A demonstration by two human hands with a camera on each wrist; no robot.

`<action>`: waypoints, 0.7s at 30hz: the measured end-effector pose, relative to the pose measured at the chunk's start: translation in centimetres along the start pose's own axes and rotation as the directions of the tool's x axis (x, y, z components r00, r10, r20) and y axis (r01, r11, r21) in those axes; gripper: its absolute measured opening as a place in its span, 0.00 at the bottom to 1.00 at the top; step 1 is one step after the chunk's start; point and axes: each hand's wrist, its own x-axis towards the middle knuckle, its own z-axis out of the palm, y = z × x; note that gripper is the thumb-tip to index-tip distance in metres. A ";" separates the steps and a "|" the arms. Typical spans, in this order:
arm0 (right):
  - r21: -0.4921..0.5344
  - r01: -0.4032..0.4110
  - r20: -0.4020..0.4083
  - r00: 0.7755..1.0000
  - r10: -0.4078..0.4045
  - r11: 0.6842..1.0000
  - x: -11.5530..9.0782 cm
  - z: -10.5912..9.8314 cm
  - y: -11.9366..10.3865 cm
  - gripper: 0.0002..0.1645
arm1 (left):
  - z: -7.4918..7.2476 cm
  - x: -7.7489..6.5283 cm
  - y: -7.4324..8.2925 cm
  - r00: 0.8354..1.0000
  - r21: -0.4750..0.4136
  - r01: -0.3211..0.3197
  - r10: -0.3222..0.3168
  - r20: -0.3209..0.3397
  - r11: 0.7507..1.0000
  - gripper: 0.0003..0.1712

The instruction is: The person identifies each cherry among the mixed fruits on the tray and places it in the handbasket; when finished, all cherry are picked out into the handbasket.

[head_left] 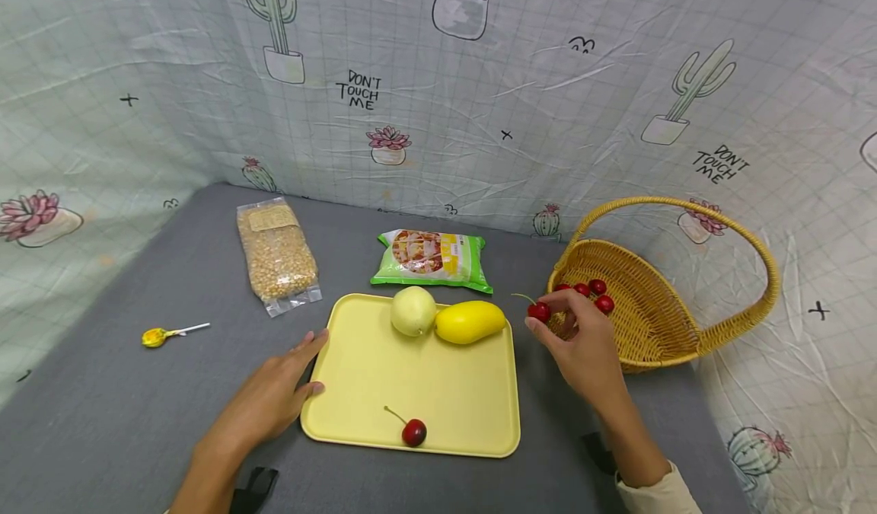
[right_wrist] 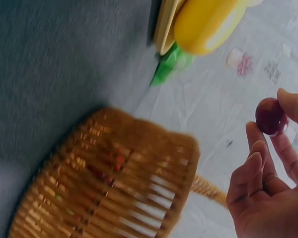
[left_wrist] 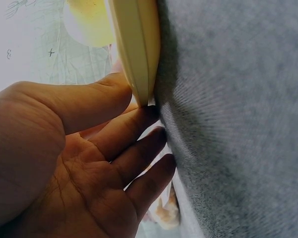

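Observation:
My right hand (head_left: 585, 346) pinches a dark red cherry (head_left: 539, 312) by its body between thumb and fingertips, with its stem pointing left. The hand is at the left rim of a wicker basket (head_left: 658, 301), where several more cherries (head_left: 597, 287) lie. In the right wrist view the held cherry (right_wrist: 271, 116) is off the table. The left hand (head_left: 270, 392) touches the left edge of a pale yellow tray (head_left: 363, 392), its fingers fairly straight and its thumb on the rim. On the tray are a pale green round fruit (head_left: 413, 311), a yellow mango (head_left: 470, 322) and one stemmed cherry (head_left: 414, 432).
Behind the tray lies a green snack packet (head_left: 432, 259). A clear bag of yellow kernels (head_left: 277, 255) is at the back left, and a yellow lollipop (head_left: 156, 337) lies at the left. The basket's tall handle (head_left: 770, 270) arches up at the right. A patterned cloth (head_left: 438, 118) hangs behind.

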 end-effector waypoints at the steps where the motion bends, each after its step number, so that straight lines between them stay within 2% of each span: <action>1: 0.003 -0.015 -0.010 1.000 0.015 1.000 0.1 -0.2 0.2 0.22 | 0.0 0.0 0.0 1.000 0.001 -0.001 0.001 -0.001 1.000 0.44; 9: -0.006 -0.149 -0.072 0.986 0.148 0.989 0.8 -1.5 2.5 0.21 | 0.1 -0.1 0.1 1.000 0.011 -0.003 0.003 -0.006 1.000 0.44; 21: -0.058 -0.223 -0.167 0.963 0.210 0.973 1.2 -2.5 5.9 0.21 | 0.0 0.0 0.0 1.000 0.002 0.006 -0.006 0.010 1.000 0.44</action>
